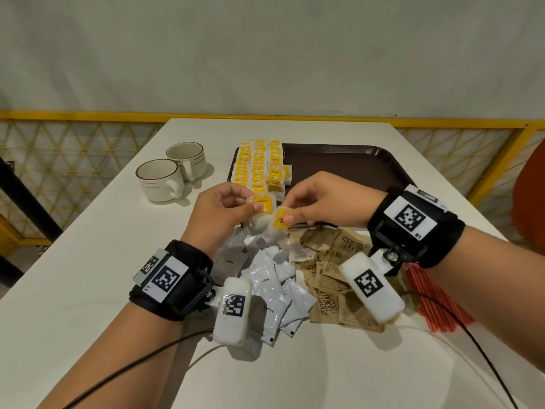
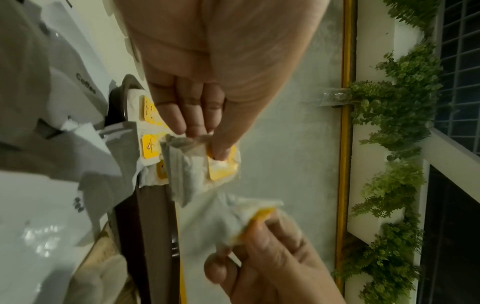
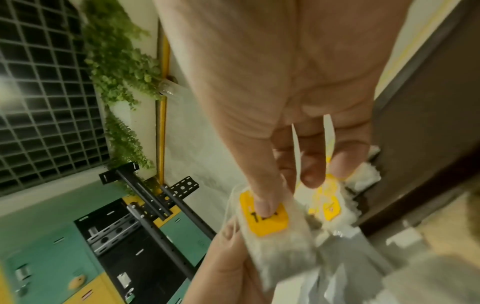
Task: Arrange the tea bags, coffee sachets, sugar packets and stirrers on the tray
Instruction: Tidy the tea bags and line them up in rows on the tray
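Observation:
Over the tray's near left edge, both hands hold small white tea bags with yellow tags. My left hand pinches one tea bag between thumb and fingers. My right hand pinches a second tea bag, thumb on its tag, right beside the first. Rows of tea bags fill the left side of the dark brown tray. In front of the tray lie white coffee sachets, brown sugar packets and red stirrers, partly hidden by my wrists.
Two cream cups with brown rims stand left of the tray on the white table. A yellow railing runs behind the table. Cables trail from both wrists over the table's near part.

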`<move>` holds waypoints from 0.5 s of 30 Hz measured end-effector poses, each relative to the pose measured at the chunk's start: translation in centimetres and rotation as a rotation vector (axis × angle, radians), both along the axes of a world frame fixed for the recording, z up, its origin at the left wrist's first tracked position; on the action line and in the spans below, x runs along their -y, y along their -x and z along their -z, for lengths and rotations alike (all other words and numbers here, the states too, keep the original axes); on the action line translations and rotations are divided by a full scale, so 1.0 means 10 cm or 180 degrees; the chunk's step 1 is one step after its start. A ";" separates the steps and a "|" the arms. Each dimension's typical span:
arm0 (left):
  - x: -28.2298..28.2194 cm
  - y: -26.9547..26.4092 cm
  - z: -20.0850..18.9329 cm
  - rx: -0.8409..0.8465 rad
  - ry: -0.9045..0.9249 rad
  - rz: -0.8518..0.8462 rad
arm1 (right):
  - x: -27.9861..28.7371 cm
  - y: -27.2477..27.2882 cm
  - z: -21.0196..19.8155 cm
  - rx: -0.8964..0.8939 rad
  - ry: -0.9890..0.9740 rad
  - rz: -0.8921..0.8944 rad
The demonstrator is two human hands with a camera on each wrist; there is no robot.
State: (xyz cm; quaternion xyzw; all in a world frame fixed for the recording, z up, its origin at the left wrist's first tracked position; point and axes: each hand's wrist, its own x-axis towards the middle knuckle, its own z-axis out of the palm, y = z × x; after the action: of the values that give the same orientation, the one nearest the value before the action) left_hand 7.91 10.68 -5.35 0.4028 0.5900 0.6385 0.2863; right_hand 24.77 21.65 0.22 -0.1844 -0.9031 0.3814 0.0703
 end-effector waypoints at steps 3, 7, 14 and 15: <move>0.01 -0.04 -0.01 0.0065 0.0004 0.0168 | 0.06 0.10 0.08 -0.0416 0.0104 0.0258; 0.02 -0.04 -0.02 0.0232 0.0049 0.0273 | 0.05 0.16 0.16 -0.0667 0.0203 0.0590; 0.04 -0.07 -0.03 -0.0203 0.0167 0.0335 | 0.03 0.07 0.13 -0.0193 0.0250 0.0529; 0.04 -0.06 -0.02 -0.0226 0.0155 0.0242 | 0.02 0.02 0.11 0.0152 0.0036 0.0411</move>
State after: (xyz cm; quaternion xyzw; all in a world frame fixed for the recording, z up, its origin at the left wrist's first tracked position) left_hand 8.48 10.29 -5.12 0.4403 0.5994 0.5979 0.2989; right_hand 24.56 21.43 -0.91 -0.2517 -0.8886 0.3766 0.0722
